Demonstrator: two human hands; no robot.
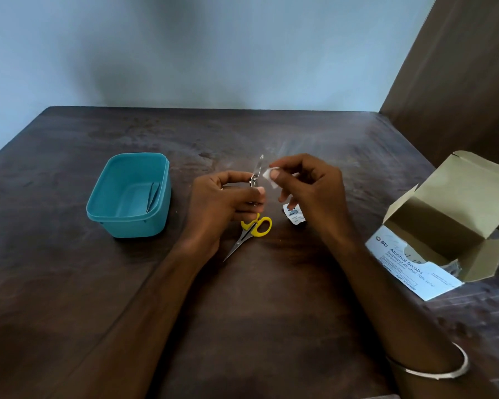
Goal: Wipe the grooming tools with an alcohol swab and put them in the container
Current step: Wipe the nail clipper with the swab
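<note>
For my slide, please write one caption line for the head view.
Left hand holds nail clipper; right hand pinches alcohol swab beside it.

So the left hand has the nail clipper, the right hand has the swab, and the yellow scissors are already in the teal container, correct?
Not quite. The head view shows the yellow scissors lying on the table below the hands, not in the teal container. The rest holds: the left hand grips the nail clipper and the right hand pinches the swab.

Dark wooden table (271, 326) against pale blue wall (185, 53).
</note>
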